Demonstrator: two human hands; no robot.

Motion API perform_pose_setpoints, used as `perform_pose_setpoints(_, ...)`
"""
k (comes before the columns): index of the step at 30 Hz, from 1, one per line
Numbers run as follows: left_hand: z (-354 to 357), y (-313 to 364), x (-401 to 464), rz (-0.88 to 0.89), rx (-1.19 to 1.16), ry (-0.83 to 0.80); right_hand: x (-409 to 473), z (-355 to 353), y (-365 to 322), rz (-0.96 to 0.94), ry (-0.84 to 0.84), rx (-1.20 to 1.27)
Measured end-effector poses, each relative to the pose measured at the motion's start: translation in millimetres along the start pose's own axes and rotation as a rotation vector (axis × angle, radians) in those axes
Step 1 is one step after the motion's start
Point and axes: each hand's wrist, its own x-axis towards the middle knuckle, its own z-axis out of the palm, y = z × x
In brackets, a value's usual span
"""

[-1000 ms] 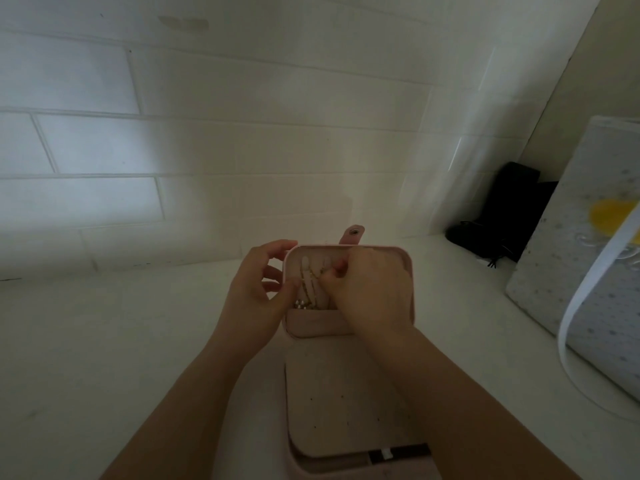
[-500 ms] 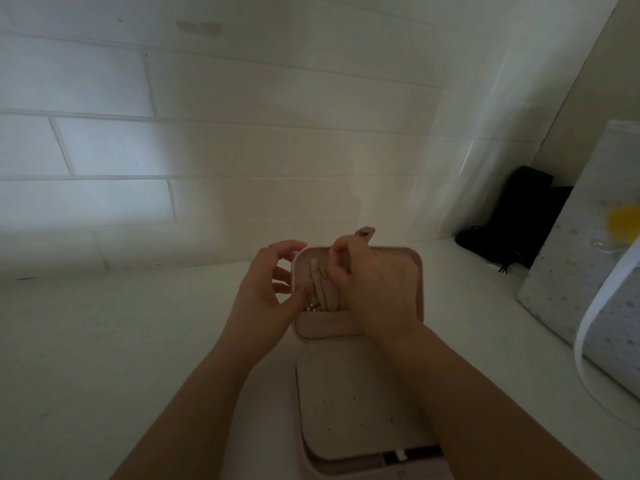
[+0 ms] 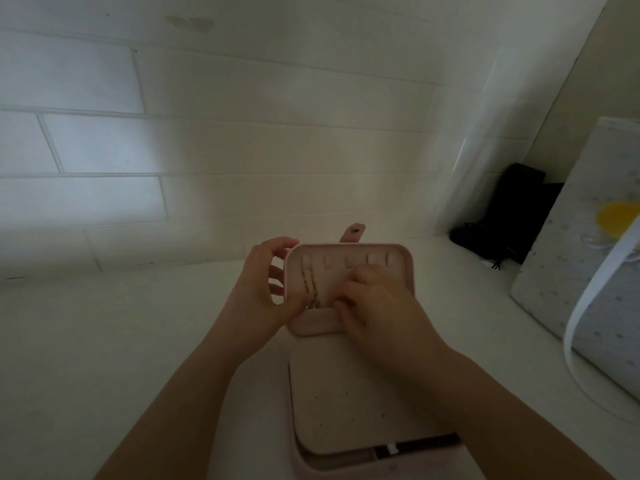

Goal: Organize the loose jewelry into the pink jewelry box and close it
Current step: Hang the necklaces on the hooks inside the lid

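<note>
White tiles stood behind; left hand (image 3: pixel 258 289) gripped the soft pink jewelry box's (image 3: pixel 349 341) lid edge, right hand (image 3: pixel 375 303) beside it pinched a thin gold chain (image 3: pixel 311 289)

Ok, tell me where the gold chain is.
Head view, centre: the thin gold chain hangs from the leftmost hook inside the pink jewelry box's raised lid, between both hands.

Pink jewelry box (image 3: pixel 349 393): matt, smooth shell, leather-like; inner panels soft and velvety in look. Snap tab (image 3: pixel 353 232) carries a small shiny metal stud. Chain (image 3: pixel 310 289) on the lid panel: gold-toned metal, glinting. Wall tiles (image 3: pixel 104 147): white, glossy glaze. Countertop (image 3: pixel 104 341): white, smooth, low sheen. Black pouch (image 3: pixel 509 216): matt cloth
</note>
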Motion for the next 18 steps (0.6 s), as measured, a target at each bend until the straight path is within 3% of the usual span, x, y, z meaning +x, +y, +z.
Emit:
perform_pose_setpoints(4,0.8,0.3,1.3,0.003,-0.014,0.024,-3.7,2.9,-14.3,-0.028,-0.130,0.163)
perform_pose_setpoints(9,1.1,-1.8,3.3,-0.013,-0.023,0.091,-6.5,2.9,-17.1,0.040,-0.135,0.305)
perform_pose_setpoints(13,0.3,1.7,3.8,-0.027,-0.083,0.071,-5.7,6.7,-20.0,-0.041,-0.127,0.247)
perform_pose_setpoints(18,1.3,2.7,4.6,-0.023,-0.077,0.080,-6.1,2.9,-15.0,0.005,-0.141,0.246)
